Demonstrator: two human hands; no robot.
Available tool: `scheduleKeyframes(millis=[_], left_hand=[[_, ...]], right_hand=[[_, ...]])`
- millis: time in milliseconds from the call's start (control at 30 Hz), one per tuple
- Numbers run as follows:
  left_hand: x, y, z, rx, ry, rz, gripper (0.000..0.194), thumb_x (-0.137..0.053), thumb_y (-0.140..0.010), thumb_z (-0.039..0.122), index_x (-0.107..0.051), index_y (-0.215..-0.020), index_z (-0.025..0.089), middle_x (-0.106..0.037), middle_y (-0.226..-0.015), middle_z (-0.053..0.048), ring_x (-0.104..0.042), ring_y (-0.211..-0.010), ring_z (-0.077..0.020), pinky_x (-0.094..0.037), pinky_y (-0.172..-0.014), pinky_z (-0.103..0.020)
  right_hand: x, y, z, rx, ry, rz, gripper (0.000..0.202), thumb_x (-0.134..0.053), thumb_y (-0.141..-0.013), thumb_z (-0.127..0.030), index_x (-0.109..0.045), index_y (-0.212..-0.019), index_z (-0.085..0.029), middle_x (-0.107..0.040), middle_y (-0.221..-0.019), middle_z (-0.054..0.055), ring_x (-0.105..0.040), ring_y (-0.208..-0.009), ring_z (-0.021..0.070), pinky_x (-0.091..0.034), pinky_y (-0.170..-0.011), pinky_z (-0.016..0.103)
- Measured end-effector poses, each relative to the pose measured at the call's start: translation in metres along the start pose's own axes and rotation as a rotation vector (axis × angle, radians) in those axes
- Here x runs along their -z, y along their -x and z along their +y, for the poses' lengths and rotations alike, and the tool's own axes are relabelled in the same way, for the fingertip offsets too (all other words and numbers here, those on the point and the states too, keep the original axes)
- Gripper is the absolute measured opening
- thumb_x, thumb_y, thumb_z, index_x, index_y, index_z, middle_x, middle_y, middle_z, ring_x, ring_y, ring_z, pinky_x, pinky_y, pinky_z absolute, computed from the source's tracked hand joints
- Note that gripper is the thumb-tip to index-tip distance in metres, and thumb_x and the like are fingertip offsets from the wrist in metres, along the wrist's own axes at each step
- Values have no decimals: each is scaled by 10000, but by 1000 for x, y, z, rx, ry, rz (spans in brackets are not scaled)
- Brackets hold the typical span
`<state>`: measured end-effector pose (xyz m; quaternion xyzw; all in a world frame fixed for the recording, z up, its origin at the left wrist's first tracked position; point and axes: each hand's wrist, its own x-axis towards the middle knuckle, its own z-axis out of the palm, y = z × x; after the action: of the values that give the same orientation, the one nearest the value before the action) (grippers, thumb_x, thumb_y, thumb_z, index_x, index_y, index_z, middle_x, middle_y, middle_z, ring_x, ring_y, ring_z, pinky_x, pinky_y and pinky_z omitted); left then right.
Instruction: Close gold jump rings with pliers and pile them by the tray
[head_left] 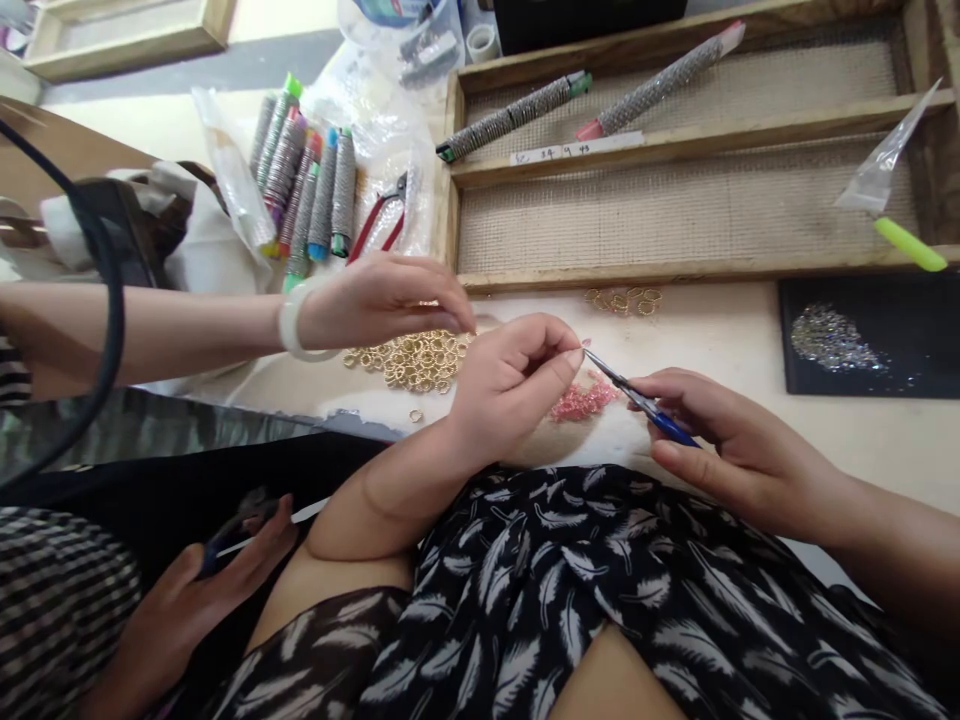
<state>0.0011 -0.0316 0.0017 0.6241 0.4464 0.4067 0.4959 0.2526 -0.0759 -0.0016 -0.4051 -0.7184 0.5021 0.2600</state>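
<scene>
My right hand (724, 440) holds blue-handled pliers (667, 420), their thin metal jaws pointing left toward my other hand. With thumb and forefinger pinched at the jaw tips, my left hand (517, 385) has something too small to make out. A tiny pink piece shows just beside those fingertips. Below the pliers lies a heap of small pink pieces (581, 397) on the white work surface. To the left of my left hand is a pile of gold rings (424, 360), and several more gold rings (622, 300) lie near the wooden frame.
A co-worker's hand (390, 295) reaches over the ring pile; their other hand (180, 610) holds a blue-handled tool. A wooden mesh tray (675, 270) carries wrapped rods. Red-handled cutters (382, 215) lie left. A black mat (900, 350) bears glittering bits.
</scene>
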Motion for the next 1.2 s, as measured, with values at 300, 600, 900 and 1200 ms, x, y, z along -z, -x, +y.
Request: scheduleKeyframes(millis=[300,600,900,1200], left_hand=[[-4,0,-5,107,248,-5,77,-665,-896,154,-642,-830,184,-555,-549,74,-451,-429,-44,-326,-379,-169],[0,7,-3,-307,-289,104,119,-640,-933,111,-646,-836,180,-579,-584,65,-473,-499,-50,-387,-478,-184],[13,22,2,-391,-551,82,98,-623,-936,108,-647,-872,179,-635,-670,47,-498,-545,-71,-397,-529,-224],[20,31,11,-318,-578,42,118,-595,-948,147,-631,-851,204,-626,-669,38,-489,-553,-98,-382,-539,-264]], right_hand=[[-1,-1,2,-29,-50,-6,399,-657,-1066,-449,-615,-1418,-266,-742,-1304,95,-732,-1117,247,-595,-995,379],[-2,-5,-6,-111,-136,-64,428,-644,-1062,-515,-644,-1398,-249,-755,-1305,105,-736,-1099,254,-592,-1024,409],[-7,-7,-3,8,44,-107,434,-637,-1065,-462,-626,-1430,-228,-715,-1332,149,-717,-1159,302,-598,-1022,455],[-16,-2,1,56,100,-79,444,-652,-1046,-432,-602,-1458,-272,-710,-1357,139,-703,-1207,348,-596,-1054,524]])
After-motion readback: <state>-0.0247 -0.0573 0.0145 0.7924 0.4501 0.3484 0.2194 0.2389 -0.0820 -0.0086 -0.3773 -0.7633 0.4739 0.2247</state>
